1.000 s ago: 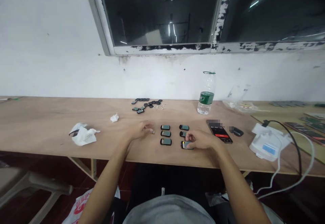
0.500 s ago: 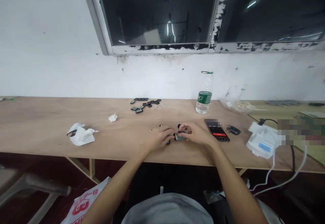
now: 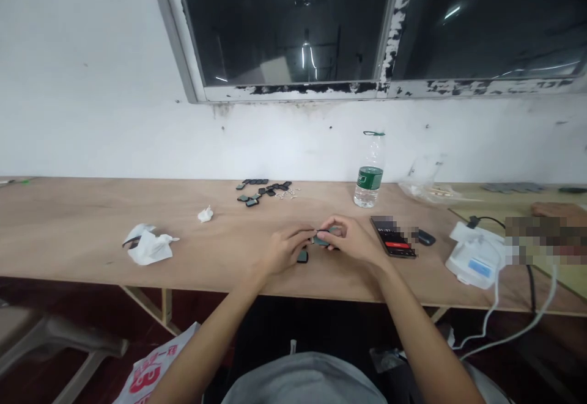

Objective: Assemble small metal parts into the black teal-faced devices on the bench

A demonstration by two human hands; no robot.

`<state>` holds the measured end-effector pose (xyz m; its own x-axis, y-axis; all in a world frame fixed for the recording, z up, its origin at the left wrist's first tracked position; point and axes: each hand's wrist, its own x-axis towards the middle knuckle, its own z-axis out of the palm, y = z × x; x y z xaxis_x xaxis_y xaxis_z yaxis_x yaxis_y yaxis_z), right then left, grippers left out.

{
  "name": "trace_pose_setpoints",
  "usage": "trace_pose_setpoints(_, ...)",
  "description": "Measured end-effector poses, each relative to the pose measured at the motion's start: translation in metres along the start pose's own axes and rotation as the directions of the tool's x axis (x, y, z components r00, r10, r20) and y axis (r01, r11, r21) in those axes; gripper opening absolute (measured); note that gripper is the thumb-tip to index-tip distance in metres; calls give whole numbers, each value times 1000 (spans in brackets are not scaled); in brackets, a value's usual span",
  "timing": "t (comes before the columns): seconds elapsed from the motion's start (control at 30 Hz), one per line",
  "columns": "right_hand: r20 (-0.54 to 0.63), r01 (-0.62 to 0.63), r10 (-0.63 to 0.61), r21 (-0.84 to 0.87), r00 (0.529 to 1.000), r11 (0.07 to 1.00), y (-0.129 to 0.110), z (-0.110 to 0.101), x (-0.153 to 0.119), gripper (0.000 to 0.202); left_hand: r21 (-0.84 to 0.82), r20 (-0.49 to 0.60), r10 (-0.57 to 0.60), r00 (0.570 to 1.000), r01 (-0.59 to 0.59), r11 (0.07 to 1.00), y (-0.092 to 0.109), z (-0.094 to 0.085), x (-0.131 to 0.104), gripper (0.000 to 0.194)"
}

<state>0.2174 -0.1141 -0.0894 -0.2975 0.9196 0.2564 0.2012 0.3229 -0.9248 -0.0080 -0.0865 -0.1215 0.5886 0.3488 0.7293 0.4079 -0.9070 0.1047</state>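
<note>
A: Where is the small dark part (image 3: 321, 241)?
B: Above the counter (image 3: 92, 220), pinched between both hands at its near edge. The left hand (image 3: 282, 250) closes fingertips on its left end; the right hand (image 3: 351, 240) curls around its right end.
A: Anything close by?
B: Another dark part (image 3: 302, 256) lies on the counter just under the left hand; a phone (image 3: 393, 237) sits right of the right hand.

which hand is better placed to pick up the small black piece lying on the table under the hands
Left, probably. The left hand hangs almost directly over the small black piece, while the right hand lies farther right and pinches the small dark part held between both hands.
</note>
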Motion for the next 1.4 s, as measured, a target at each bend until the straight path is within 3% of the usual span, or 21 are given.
trace_pose_setpoints(0.23,17,29,-30,57,999,998,3,0,0,35,21,-56,116,992,-115,993,-5,-1,-6,56)
trace_pose_setpoints(0.43,-36,0,1,24,999,1000,3,0,1,36,-4,-59,91,994,-91,996,-3,-2,-3,47)
trace_pose_setpoints(0.67,-39,-17,15,-40,999,999,2,2,1,35,-17,-59,32,998,-33,999,-3,-3,-1,27)
trace_pose_setpoints(0.8,-145,-38,-2,-273,989,961,11,1,4,26,-52,-20,-140,990,139,989,-11,-15,0,23)
trace_pose_setpoints(0.87,-154,-47,-14,-388,988,920,19,-2,5,20,-37,6,-288,957,288,957,-21,-23,1,23)
trace_pose_setpoints(0.97,-69,-68,40,-466,997,882,31,-9,4,15,-20,39,-465,884,466,885,-46,-32,-4,24)
trace_pose_setpoints(1.1,1,-91,107,-521,994,849,39,-20,0,12,-104,208,-559,803,586,803,-81,-38,-20,14)
trace_pose_setpoints(1.2,-15,-106,117,-554,993,825,39,-24,-3,10,-111,365,-590,720,663,740,-96,-39,-31,27)
trace_pose_setpoints(1.27,-37,-120,122,-587,992,801,39,-23,-3,9,-87,413,-606,680,692,717,-99,-40,-35,31)
trace_pose_setpoints(1.4,-84,-155,133,-666,987,730,37,-21,-4,9,-45,426,-619,660,698,714,-98,-42,-37,30)
